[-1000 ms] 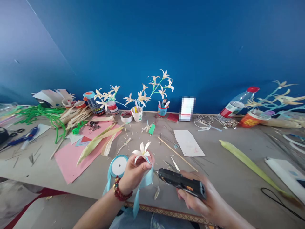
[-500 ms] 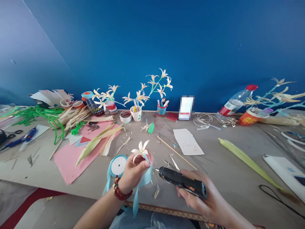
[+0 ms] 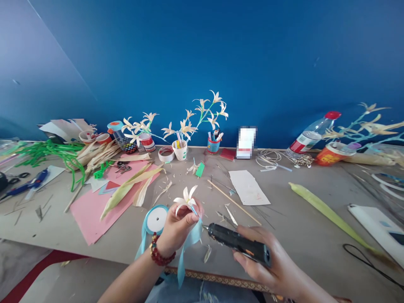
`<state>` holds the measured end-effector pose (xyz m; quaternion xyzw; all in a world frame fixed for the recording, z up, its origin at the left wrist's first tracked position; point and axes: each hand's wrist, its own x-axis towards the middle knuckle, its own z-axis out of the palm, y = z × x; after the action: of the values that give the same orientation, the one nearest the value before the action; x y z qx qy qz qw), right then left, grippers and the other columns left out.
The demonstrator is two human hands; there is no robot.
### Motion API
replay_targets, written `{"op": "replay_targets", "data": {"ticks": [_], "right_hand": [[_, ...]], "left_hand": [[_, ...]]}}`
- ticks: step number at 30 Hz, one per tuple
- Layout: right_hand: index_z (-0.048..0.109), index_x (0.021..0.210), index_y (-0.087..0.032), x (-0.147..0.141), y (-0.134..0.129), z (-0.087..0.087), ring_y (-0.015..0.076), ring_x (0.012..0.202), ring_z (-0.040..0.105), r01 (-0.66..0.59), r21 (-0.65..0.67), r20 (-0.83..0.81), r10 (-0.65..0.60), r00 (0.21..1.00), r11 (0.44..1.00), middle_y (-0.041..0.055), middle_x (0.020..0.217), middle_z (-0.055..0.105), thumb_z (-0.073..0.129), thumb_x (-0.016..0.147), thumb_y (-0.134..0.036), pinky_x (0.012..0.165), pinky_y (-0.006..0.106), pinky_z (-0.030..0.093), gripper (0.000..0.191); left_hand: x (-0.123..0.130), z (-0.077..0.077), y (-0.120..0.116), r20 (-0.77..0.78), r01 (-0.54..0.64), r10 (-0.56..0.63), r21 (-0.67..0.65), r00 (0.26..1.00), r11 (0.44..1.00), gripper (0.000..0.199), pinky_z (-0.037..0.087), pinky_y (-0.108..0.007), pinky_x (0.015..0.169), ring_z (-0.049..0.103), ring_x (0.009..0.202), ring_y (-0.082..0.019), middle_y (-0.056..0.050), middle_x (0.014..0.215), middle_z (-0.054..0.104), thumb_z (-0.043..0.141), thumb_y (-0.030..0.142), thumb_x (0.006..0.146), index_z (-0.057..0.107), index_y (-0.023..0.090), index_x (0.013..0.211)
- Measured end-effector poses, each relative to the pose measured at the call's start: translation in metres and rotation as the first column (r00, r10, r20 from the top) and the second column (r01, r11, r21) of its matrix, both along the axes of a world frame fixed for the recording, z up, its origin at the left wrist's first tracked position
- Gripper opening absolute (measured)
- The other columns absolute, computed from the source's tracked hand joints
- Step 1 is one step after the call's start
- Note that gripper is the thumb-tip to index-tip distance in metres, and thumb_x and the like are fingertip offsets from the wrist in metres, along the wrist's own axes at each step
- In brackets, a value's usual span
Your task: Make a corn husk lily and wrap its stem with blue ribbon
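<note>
Between its thumb and fingers, my left hand [image 3: 180, 223] pinches the stem of a white artificial flower [image 3: 186, 197]. Light blue ribbon [image 3: 189, 244] hangs from the stem below the thumb and trails toward the table edge. Wrapped around a black hot glue gun [image 3: 238, 242] is my right hand [image 3: 268, 259]. The gun's metal nozzle points left, close to the ribbon by the stem; whether they touch, I cannot tell. Behind my left wrist lies a spool of light blue ribbon [image 3: 157, 219].
Pink paper [image 3: 91, 214] with pale husks lies left. A white card [image 3: 249, 188] and a thin wooden stick [image 3: 235, 203] lie beyond my hands. Along the wall stand a flower-filled white cup [image 3: 180, 150], a phone [image 3: 246, 143] and a plastic bottle [image 3: 311, 136]. A green husk [image 3: 328, 216] is at right.
My right hand has brought the glue gun slightly left, its nozzle nearer the ribbon. My left hand holds the flower in nearly the same place.
</note>
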<state>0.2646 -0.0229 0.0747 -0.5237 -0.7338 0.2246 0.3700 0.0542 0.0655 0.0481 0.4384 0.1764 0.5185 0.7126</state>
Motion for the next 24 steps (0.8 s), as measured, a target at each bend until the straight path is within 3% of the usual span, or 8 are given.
{"op": "replay_targets", "data": {"ticks": [4,24], "right_hand": [[0.066,0.073,-0.021,0.0001,-0.0002,-0.0006,0.0193,0.055,0.063,-0.055,0.006,0.022,0.055,0.998,0.998,0.0033,0.057,0.063,0.060,0.086,-0.040,0.054,0.025,0.052,0.023],[0.066,0.074,-0.023,-0.0008,-0.0044,-0.0013,0.0212,0.055,0.064,-0.004,0.006,-0.017,0.004,1.000,1.000,0.0035,0.055,0.062,0.061,0.085,-0.043,0.053,0.027,0.053,0.023]], "left_hand": [[0.0004,0.0020,0.0002,-0.018,-0.005,0.005,-0.005,1.000,1.000,0.023,0.037,-0.027,0.063,0.047,0.066,-0.014,-0.001,0.068,0.052,0.078,0.032,0.076,0.064,0.016,0.067],[-0.0008,0.0006,-0.0002,-0.094,-0.053,0.048,-0.045,0.994,0.998,0.034,0.039,-0.028,0.062,0.048,0.064,-0.014,0.000,0.064,0.050,0.082,0.040,0.069,0.059,0.016,0.062]]}}
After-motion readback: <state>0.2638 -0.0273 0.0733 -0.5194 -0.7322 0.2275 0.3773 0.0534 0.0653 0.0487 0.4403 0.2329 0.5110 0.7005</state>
